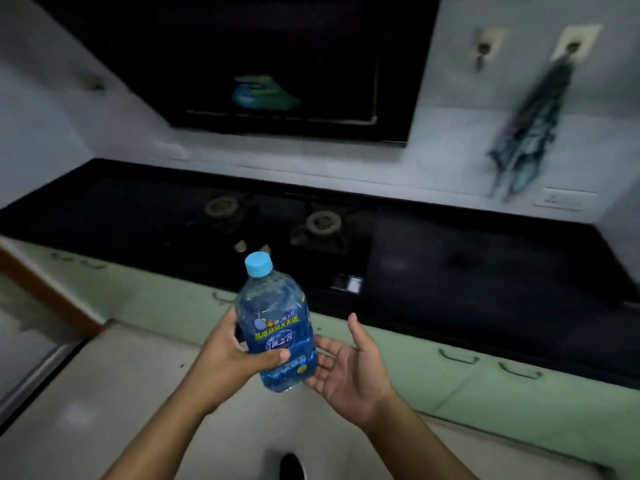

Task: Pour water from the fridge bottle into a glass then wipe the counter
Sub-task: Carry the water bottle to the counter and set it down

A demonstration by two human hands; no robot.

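Note:
A clear plastic water bottle (275,327) with a blue label and a light blue cap on is held upright, slightly tilted, in front of the dark counter (485,271). My left hand (230,355) grips its lower half, thumb across the label. My right hand (349,365) is open beside the bottle's base, palm up, fingertips at or near the bottom edge. A dark blue-patterned cloth (530,133) hangs from a wall hook at the upper right. No glass is in view.
A two-burner gas hob (277,223) is set into the black counter, under a dark range hood (270,71). Pale green cabinet fronts (450,368) with handles run below the counter edge. The floor (104,393) is light tile. The picture is dim and blurred.

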